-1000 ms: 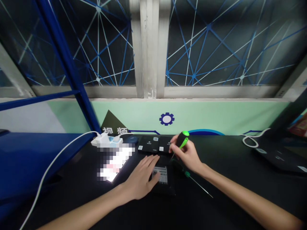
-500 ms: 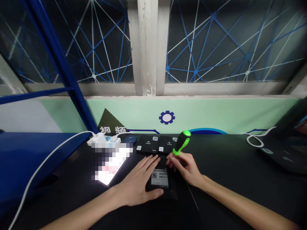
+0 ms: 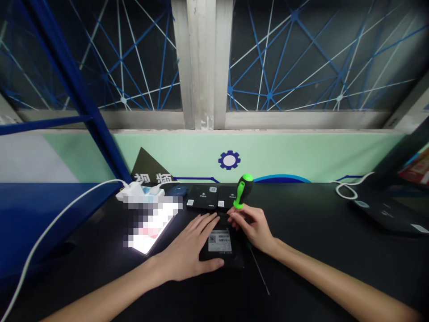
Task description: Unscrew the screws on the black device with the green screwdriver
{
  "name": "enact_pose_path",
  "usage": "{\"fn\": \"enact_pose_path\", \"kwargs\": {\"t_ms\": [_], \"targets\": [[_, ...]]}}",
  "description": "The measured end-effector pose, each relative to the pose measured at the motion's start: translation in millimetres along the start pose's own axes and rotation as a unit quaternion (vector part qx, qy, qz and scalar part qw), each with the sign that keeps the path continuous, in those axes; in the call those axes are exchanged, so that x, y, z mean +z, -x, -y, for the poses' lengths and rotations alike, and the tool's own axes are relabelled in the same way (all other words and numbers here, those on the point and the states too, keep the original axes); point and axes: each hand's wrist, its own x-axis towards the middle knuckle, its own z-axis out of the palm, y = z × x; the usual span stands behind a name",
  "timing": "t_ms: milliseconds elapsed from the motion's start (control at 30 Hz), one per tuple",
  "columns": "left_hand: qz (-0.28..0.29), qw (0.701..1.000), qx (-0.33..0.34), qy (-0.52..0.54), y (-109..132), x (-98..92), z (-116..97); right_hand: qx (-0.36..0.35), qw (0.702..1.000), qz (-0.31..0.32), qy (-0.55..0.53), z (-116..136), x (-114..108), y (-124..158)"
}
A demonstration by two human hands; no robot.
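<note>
Left hand (image 3: 184, 248) spread flat, right hand (image 3: 256, 228) pinching a near-upright screwdriver (image 3: 243, 191).
The labelled box (image 3: 220, 242) lies at my left hand's three o'clock, likely braced against slipping under the screwdriver.

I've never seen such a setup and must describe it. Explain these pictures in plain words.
There is no machine: a person works with two bare hands, and every picture comes from one head-worn camera, looking forward and down. On the black table, the left hand lies spread over the left side of a labelled black box. The right hand holds a green-and-black screwdriver, handle up; its tip is hidden. A thin metal shaft lies to the box's right. Farther back are two more black boxes; to the left, a lit screen and a white power strip.
</note>
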Motion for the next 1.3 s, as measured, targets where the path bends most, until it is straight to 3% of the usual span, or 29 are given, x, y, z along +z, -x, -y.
{"fn": "enact_pose_path", "kwargs": {"t_ms": [300,1300], "targets": [[0.010,1.000,-0.016,0.006,0.6,-3.1,-1.6,-0.015,0.999,0.034,-0.018,2.6,-4.2,3.4],[0.013,0.999,-0.033,0.008,0.7,-1.4,0.1,-0.015,1.000,0.019,0.016,1.9,-4.1,2.1]]}}
